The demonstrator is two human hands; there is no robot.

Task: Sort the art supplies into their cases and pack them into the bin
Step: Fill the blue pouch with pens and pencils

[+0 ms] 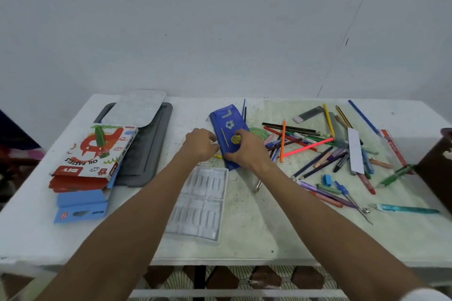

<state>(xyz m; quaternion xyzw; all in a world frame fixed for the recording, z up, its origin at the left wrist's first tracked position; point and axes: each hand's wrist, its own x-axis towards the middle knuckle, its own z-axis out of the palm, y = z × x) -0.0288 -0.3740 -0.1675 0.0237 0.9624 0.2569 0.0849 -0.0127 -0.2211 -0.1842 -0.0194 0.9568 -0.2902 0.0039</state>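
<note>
Right hand (244, 151) grips the blue pencil case (228, 127); left hand (199, 144), fingers curled, perhaps pinches its edge.

A single head-worn wide-angle view looks forward and down from above the near edge of the desk (244, 239), close enough that both forearms reach in from below, and faces the wall (220, 19) behind the desk.
</note>
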